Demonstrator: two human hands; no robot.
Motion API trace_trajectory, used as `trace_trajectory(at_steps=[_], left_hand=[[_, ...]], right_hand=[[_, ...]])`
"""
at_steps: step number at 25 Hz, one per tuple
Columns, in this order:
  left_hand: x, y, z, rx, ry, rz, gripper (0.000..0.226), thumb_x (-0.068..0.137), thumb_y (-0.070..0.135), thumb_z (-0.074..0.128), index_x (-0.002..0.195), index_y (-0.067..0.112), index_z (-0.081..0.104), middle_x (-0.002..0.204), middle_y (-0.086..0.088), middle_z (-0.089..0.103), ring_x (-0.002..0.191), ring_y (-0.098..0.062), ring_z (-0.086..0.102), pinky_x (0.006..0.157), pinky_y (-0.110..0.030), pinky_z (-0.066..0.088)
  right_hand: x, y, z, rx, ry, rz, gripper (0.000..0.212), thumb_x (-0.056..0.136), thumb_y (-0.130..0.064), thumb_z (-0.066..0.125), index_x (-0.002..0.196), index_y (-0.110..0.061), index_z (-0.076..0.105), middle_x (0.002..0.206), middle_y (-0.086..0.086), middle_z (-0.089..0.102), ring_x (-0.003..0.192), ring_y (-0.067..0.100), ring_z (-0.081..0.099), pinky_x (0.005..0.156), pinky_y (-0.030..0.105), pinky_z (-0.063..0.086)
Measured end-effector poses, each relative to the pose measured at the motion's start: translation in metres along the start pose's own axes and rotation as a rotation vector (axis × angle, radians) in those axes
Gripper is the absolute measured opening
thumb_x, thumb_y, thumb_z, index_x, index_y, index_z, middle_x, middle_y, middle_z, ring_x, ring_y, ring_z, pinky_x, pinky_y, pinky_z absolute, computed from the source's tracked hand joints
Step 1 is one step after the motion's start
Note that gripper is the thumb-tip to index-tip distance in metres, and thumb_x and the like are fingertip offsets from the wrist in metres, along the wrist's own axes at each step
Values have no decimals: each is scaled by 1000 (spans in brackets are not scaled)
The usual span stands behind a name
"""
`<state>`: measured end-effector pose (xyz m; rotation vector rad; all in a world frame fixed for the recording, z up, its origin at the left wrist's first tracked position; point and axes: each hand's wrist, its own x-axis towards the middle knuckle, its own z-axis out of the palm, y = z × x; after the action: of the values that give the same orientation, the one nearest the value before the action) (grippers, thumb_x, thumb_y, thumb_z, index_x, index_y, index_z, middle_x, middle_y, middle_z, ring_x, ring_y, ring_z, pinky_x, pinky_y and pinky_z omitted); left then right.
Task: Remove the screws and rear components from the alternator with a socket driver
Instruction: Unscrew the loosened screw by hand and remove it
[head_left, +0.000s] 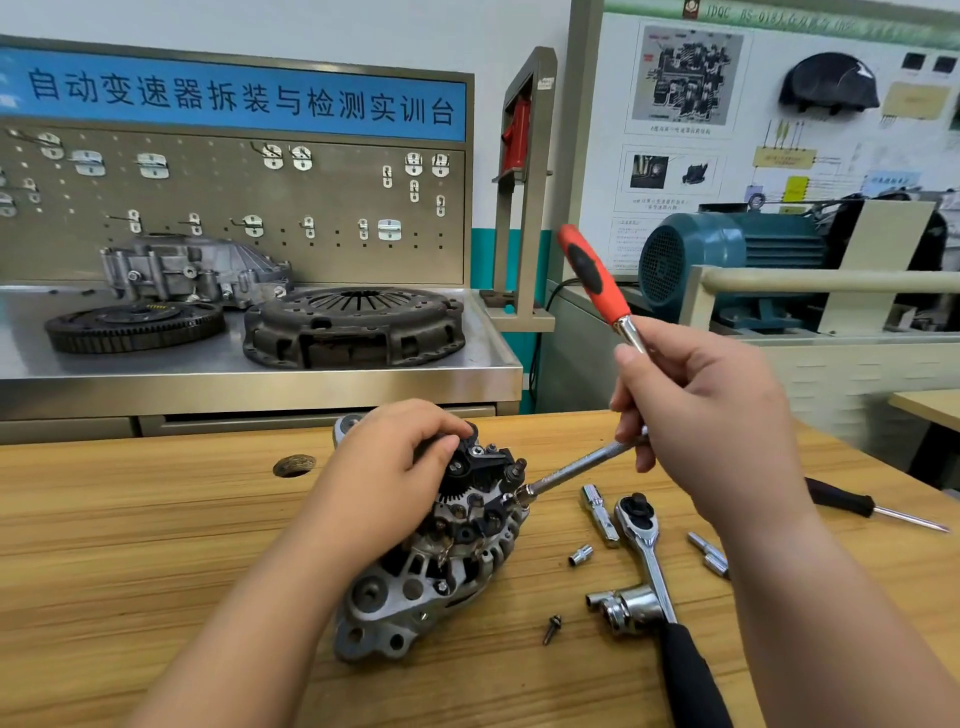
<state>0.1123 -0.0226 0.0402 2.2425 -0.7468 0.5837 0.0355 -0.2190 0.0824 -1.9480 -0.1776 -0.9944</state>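
On the socket driver (592, 275), the join between red handle and lower shaft is hidden inside the right hand (701, 410). The far side of the alternator (441, 561) is covered by the left hand (395, 467). The black grip of the ratchet wrench (649, 561) is cut off by the bottom edge.

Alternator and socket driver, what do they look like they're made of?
The alternator: dull grey cast metal housing, probably aluminium, judging by its matte, ribbed surface. The socket driver: orange plastic or rubber handle with a black inset, smooth and matte. Its shaft: bright polished steel, likely chromed, given its glints.
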Motion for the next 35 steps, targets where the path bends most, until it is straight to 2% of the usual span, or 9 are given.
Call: trace_trajectory(at_steps=[2,7,12,21,24,26,31,33,35], left_hand=[[0,-1,2,5,-3,0,19,91,16,56,99,27,69,97,22,61,102,-2,53,94,-24,40],[0,-3,2,-5,12,-2,19,90,15,57,98,26,70,98,19,63,102,-4,54,96,-28,41],[0,-4,4,-16,25,-12,19,90,15,57,97,26,70,98,20,62,103,-3,53,96,-25,39],[-1,-6,7,-4,40,21,18,88,12,59,95,24,71,90,29,54,103,-5,52,93,-25,37],[-1,-6,8,-24,41,38,19,88,11,60,95,24,71,90,32,53,103,-6,53,94,-26,38],[-1,-7,8,-27,42,37,19,88,12,60,95,25,71,91,33,53,103,-3,52,93,-24,38],[-1,-9,9,-27,-5,62,21,88,16,59,97,33,68,98,28,58,105,3,47,90,-8,30],[-1,-9,10,-1,-19,78,21,88,18,59,99,34,67,103,27,57,108,4,43,92,-9,27],[-3,-8,11,26,-10,76,23,89,20,58,104,35,66,110,27,52,112,4,38,96,-16,26]], right_hand=[[-1,0,2,-44,-7,-15,31,95,-8,52,70,-23,62,53,-5,57,39,4,53,34,21,42],[1,1,0,-47,60,-42,31,94,-9,52,67,-21,59,55,-5,58,41,7,56,35,19,42],[1,2,0,22,82,-24,22,95,-8,53,80,-17,65,58,-4,57,43,6,56,35,21,44],[-1,-3,3,-36,42,-21,30,95,-9,53,71,-24,62,55,-4,57,42,7,54,38,18,42],[5,-11,11,-140,33,-61,25,95,-11,52,73,-18,61,56,7,55,48,19,57,47,34,49],[15,-18,17,-238,-33,-66,17,95,-15,52,84,-17,64,57,2,55,57,25,60,56,43,52],[35,-39,30,-470,-277,-47,13,98,-23,45,97,-18,57,74,2,61,71,25,66,67,44,54],[43,-47,31,-586,-365,6,13,98,-18,41,91,-18,52,77,6,61,73,28,67,67,44,55],[52,-52,28,-665,-446,109,23,94,-9,39,75,-22,44,64,7,60,62,26,68,59,39,58]])
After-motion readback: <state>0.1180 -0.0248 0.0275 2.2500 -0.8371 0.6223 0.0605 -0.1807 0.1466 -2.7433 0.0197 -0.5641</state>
